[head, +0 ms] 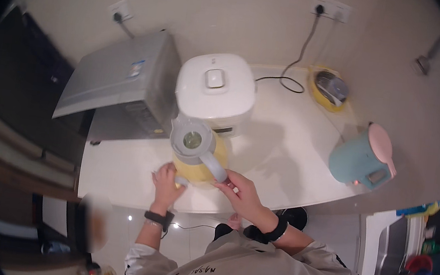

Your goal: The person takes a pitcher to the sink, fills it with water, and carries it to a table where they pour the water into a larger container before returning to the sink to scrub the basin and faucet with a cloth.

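A pitcher point(198, 143) with a grey top and handle and a yellow lower part stands on the white counter, in front of a white rice cooker point(216, 87). My right hand point(242, 194) holds the end of the pitcher's grey handle between thumb and fingers. At the pitcher's lower left, my left hand point(168, 184) is curled over a small grey and yellow object point(180, 181), mostly hidden by the fingers; its kind cannot be told. A black band is on each wrist.
Left on the counter point(120, 174) stands a silver microwave oven point(124, 76). A teal electric kettle point(359, 158) with a pink lid stands at the right edge, a yellow container point(328, 89) behind it. A black cord loops behind the rice cooker to a wall socket point(330, 9).
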Tool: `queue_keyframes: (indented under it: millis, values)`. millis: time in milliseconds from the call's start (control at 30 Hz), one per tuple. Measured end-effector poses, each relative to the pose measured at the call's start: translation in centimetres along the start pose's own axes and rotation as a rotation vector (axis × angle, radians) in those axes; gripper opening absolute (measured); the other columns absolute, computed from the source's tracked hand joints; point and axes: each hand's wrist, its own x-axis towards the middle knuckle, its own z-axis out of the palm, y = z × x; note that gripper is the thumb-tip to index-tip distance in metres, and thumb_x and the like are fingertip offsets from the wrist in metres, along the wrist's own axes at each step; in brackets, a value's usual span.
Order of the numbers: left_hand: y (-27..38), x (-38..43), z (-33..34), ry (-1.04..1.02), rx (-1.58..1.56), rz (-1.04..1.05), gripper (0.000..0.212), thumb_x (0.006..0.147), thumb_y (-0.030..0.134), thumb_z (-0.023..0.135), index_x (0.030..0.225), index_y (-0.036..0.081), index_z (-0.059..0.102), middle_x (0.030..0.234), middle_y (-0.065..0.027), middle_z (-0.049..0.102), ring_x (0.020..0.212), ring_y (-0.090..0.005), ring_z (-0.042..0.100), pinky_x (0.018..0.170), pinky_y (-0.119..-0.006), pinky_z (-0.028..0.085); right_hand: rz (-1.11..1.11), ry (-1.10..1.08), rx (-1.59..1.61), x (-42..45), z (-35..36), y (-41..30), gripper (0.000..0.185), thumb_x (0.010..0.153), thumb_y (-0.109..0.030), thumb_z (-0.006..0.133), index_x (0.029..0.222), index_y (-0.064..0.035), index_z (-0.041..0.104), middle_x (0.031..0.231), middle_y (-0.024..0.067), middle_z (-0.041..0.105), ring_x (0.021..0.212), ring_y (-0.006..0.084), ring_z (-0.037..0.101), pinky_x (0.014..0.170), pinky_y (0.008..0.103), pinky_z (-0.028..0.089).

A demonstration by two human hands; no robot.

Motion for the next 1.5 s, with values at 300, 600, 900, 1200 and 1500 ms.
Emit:
queue_keyframes:
  millis: [300, 600, 900, 1200, 1500]
  values:
    - [12.2, 1.4, 4.1, -0.314, -0.201, 0.571, 0.068, 0.06, 0.03, 0.075, 0.12, 0.015, 0.048, 0.128, -0.0061, 0.044, 0.131, -0.0307, 0.03, 0.104, -0.065, 0.009, 0.09, 0.437, -0.102, -7.0, -9.7, 2.3, 0.016, 0.089, -0.009, 0.056, 0.102, -0.0001, 0.055, 0.087, 0.003, 0.06, 0.071, 0.0082, 0.058, 0.063, 0.0226, 0.05]
    - [18.4, 5.0, 4.5, -0.482, -0.068, 0.793, 0.064, 0.06, 0.027, 0.075, 0.119, 0.016, 0.052, 0.135, -0.0028, 0.04, 0.135, -0.0297, 0.024, 0.107, -0.062, 0.003, 0.135, 0.779, -0.063, -10.8, -15.6, 2.3, 0.013, 0.09, -0.013, 0.056, 0.095, -0.0013, 0.053, 0.081, 0.0026, 0.059, 0.069, 0.0071, 0.051, 0.062, 0.0215, 0.042]
    - [18.6, 9.4, -2.5, 0.074, 0.028, 0.52, 0.089, 0.057, 0.043, 0.079, 0.135, 0.023, 0.041, 0.149, -0.0088, 0.017, 0.137, -0.0403, 0.007, 0.103, -0.065, 0.009, -0.011, 0.743, -0.01, -11.3, -17.2, 4.4, 0.01, 0.092, -0.008, 0.049, 0.099, -0.0025, 0.046, 0.091, 0.0053, 0.055, 0.08, 0.01, 0.048, 0.073, 0.0238, 0.039]
    - [15.0, 14.4, -0.5, 0.298, 0.201, 0.211, 0.101, 0.049, 0.038, 0.085, 0.136, 0.026, 0.037, 0.143, -0.006, 0.026, 0.135, -0.0342, 0.015, 0.102, -0.066, 0.008, -0.006, 0.74, 0.05, -11.0, -17.8, 5.5, 0.007, 0.092, -0.008, 0.048, 0.096, -0.0028, 0.045, 0.093, 0.0064, 0.054, 0.074, 0.0087, 0.047, 0.064, 0.0217, 0.037]
    - [13.1, 16.7, -0.2, 0.338, 0.207, 0.208, 0.097, 0.048, 0.038, 0.085, 0.133, 0.03, 0.038, 0.138, -0.004, 0.03, 0.133, -0.0326, 0.02, 0.103, -0.067, 0.009, -0.013, 0.743, 0.05, -10.6, -18.0, 4.9, 0.008, 0.092, -0.009, 0.05, 0.096, -0.0031, 0.047, 0.088, 0.0045, 0.053, 0.076, 0.0095, 0.048, 0.067, 0.0222, 0.039]
